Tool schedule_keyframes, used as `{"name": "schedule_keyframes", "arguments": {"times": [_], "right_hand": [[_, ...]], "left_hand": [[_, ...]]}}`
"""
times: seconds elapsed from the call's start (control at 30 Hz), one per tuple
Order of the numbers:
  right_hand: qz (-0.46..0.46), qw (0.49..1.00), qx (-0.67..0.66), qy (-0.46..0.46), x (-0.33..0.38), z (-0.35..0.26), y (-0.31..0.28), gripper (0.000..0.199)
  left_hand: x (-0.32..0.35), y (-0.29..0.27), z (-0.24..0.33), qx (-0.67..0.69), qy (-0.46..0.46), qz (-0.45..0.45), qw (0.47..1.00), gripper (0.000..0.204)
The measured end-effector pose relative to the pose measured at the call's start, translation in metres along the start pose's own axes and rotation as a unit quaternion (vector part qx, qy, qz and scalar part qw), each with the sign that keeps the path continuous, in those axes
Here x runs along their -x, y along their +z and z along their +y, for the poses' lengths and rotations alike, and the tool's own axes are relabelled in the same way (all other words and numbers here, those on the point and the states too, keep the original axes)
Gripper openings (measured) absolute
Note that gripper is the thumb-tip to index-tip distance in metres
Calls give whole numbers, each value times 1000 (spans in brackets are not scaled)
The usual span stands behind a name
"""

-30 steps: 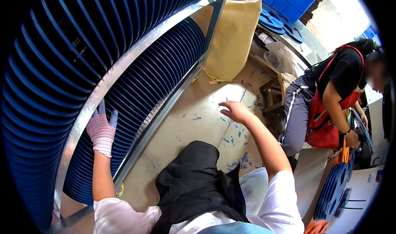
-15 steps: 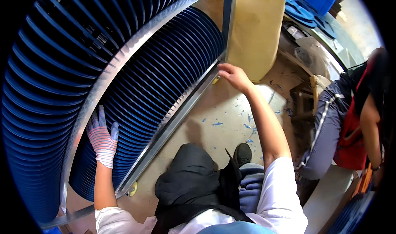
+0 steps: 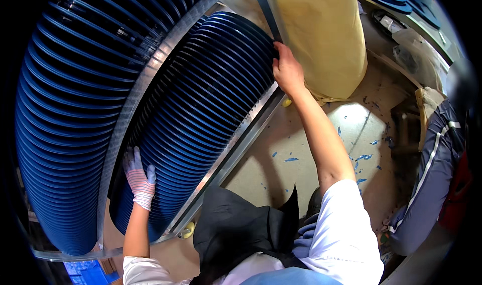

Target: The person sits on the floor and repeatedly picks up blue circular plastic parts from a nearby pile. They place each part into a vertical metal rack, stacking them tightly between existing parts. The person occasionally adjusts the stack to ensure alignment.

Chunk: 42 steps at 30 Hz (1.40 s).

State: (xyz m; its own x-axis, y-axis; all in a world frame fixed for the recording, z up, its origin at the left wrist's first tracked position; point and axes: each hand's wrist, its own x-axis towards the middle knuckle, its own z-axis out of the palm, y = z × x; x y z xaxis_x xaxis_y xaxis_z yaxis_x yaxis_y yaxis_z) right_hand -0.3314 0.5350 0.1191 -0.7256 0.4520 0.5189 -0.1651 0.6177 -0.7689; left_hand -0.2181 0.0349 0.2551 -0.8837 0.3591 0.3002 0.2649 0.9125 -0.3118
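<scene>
Head view shows the person's left hand (image 3: 139, 178), in a striped glove, pressed flat with fingers spread against the lower end of a long row of blue discs (image 3: 201, 119) standing on edge in a metal rack (image 3: 236, 149), while the bare right hand (image 3: 286, 70) curls its fingers over the top end of the same row, beside a tan paper-wrapped bundle (image 3: 321, 34). A second, larger row of blue discs (image 3: 75, 94) fills the rack to the left, and another person's leg in dark trousers (image 3: 427, 179) shows at the right edge, well apart from both hands.
</scene>
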Motion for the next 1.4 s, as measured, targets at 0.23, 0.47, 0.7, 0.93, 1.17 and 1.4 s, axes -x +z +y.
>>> {"name": "schedule_keyframes", "arguments": {"times": [0.23,0.47,0.7,0.93,1.17,1.4], "right_hand": [[-34,997,51,-44,4,17,1,45],[-52,989,124,-64,24,67,-26,27],[-40,974,223,-11,50,110,-77,25],[-107,953,272,76,85,125,-133,15],[-96,953,265,112,84,112,-138,12],[-142,959,237,54,81,99,-123,14]], "left_hand": [[11,-1,-11,0,-20,-25,999,80],[-3,8,-71,-64,-154,-81,983,50],[-134,14,3,34,15,37,999,68],[-178,28,41,282,-23,-84,955,66],[-174,29,46,208,-43,-101,972,69],[-180,36,38,187,12,-38,982,54]]}}
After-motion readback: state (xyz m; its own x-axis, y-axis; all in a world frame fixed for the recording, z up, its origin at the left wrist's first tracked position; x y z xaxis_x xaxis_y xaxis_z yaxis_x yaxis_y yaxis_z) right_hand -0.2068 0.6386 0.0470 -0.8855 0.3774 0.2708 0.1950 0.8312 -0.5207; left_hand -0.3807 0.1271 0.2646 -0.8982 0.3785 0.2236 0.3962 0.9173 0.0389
